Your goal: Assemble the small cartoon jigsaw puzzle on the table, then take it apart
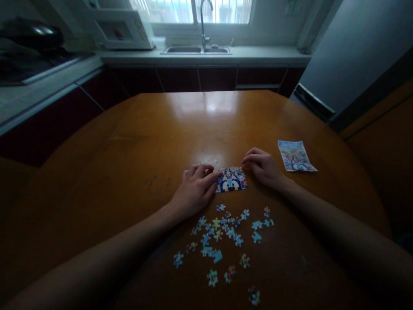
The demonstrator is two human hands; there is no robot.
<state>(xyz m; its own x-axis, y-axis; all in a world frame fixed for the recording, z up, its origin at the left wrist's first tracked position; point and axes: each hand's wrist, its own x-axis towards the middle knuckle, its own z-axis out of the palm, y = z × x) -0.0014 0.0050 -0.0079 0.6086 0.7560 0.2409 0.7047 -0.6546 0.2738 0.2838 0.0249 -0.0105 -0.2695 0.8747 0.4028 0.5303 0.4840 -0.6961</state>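
At the near edge of the spread, a single dark puzzle piece (pixel 254 296) was seen lying face up on the brown wooden surface (pixel 129 129). Beyond it, loose puzzle pieces (pixel 231 233) were scattered, many coloured light blue, some yellow or red, with the densest cluster gathered in the middle and a few set apart to the left and right. Just past these, the joined puzzle section (pixel 230 184) was laid flat, a blue dog-like face shown along its near side. Its left part was covered by the fingers of the left hand (pixel 196 189), whose grip was left loosely spread, closed on nothing. By its far right corner the right hand (pixel 265 168) was placed, its grip narrowed with fingers bent; whether a piece was held there could not be told. To the right of that hand, a creased printed sheet (pixel 296 156) was laid. Farther off, a pan (pixel 35 34) was seen at left, a refrigerator (pixel 348 51) at right, and a sink (pixel 185 50) was set below the window (pixel 222 10).
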